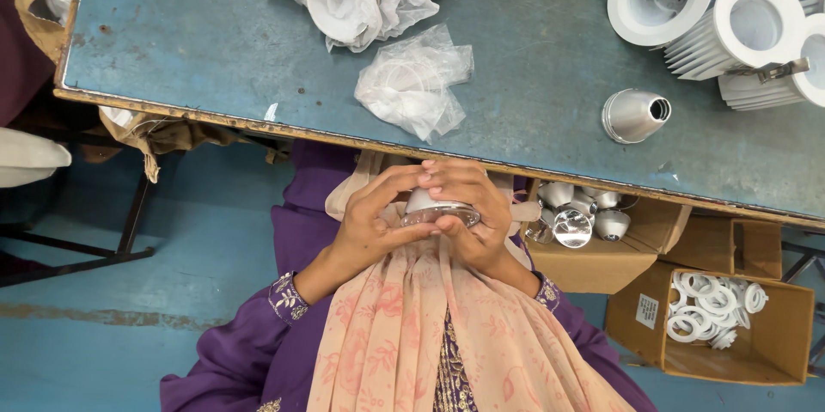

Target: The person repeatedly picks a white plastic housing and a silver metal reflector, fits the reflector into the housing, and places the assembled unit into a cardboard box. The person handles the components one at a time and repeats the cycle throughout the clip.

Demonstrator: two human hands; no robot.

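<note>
Both hands close around one small reflector cup [438,206] held over the lap, just below the worktop [215,42] edge. The left hand [369,223] wraps its side, fingers curled shut; the right hand [477,219] clamps the other side, thumb on the shiny rim. With no surface under the grip, a slip could drop the cup to the floor. Right of the grip sits a carton of reflectors [576,223]; beyond it, crumpled plastic bags [412,81], a metal cone [634,114] and finned white housings [739,30].
</note>
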